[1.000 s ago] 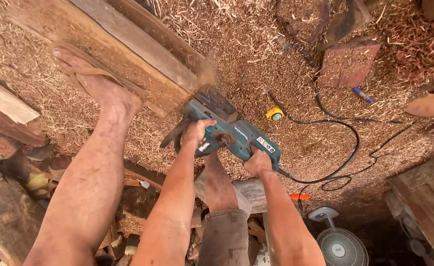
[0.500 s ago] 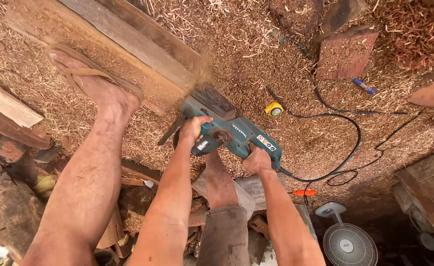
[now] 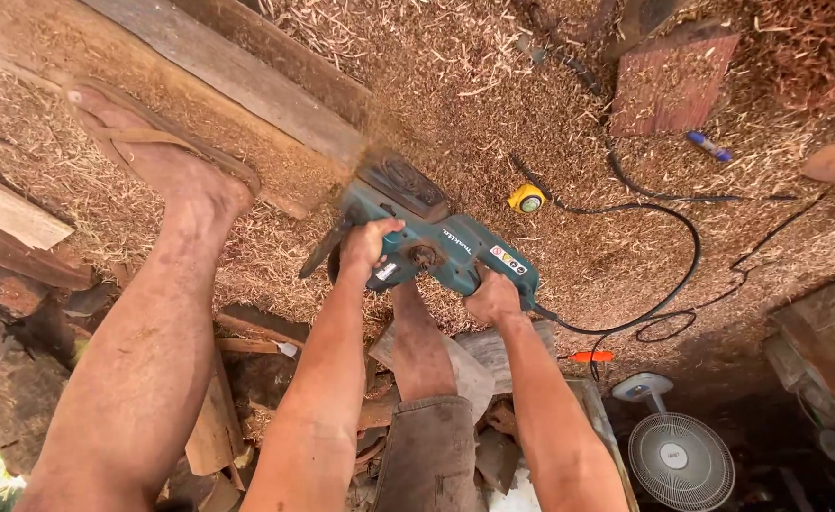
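- Left hand (image 3: 368, 245) is clamped on the teal chainsaw's (image 3: 436, 248) front handle.
- Right hand (image 3: 491, 299) is closed on the rear handle, at 5 o'clock.
- The saw bites the plank (image 3: 228, 71).

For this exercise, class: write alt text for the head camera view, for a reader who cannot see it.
Both hands, left hand and right hand, grip a teal electric chainsaw cutting a long wooden beam, sawdust spraying. A sandalled foot rests on the beam; a black cable trails across wood shavings.

Bright daylight, wide-angle distortion, shadowed lower right
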